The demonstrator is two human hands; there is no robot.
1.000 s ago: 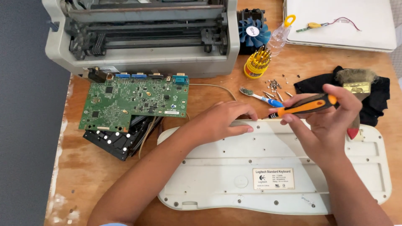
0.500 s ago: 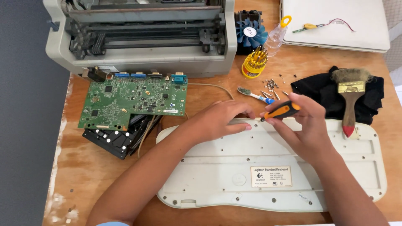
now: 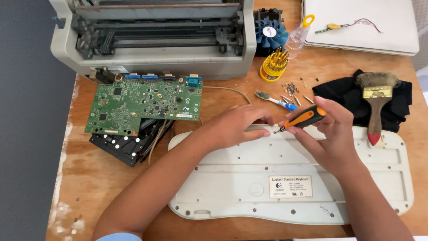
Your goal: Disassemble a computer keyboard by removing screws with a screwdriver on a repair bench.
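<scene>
Wooden worktop [image 3: 111, 196]: screwdriver [image 3: 303, 118] slants, tip down-left onto upturned keyboard [image 3: 290, 178].
Right hand [image 3: 327, 134] clamps its handle, lower than before; left hand [image 3: 236, 127] presses flat, unmoved.

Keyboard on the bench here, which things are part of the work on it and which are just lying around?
In use: white keyboard, face down; orange-handled screwdriver in right hand; left hand steadying the keyboard's top edge.

Lying about: green circuit board, printer, paintbrush, black cloth, toothbrush, yellow bit holder, loose screws.
</scene>
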